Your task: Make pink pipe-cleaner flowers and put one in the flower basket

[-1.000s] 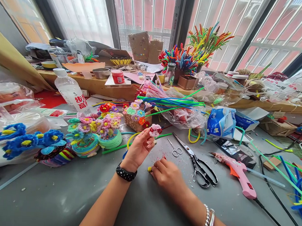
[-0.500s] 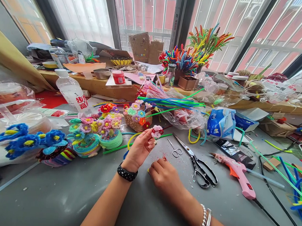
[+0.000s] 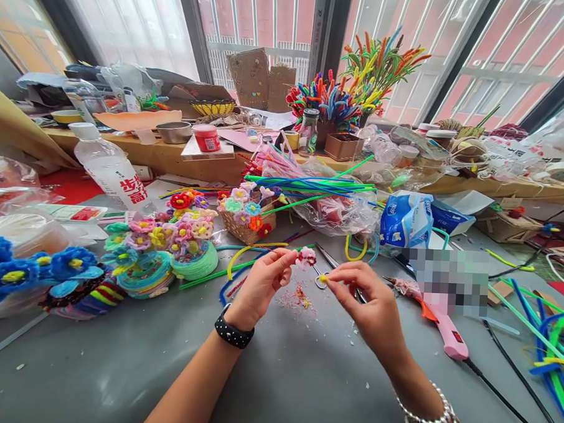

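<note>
Pinching a fluffy pink-and-red flower in pressed-together left fingers, a small, round yellow tuft in likewise closed right fingers, just apart above the smooth grey worktop. Below, scattered reddish fluff. To the left, coiled pots with fuzzy blooms; to the right, a pink glue gun. Behind, straight green stems on crinkled clear plastic, then a crowded ledge against barred windows.

A glue gun, bunched pipe cleaners and fuzzy flowers mark a craft workshop.
</note>
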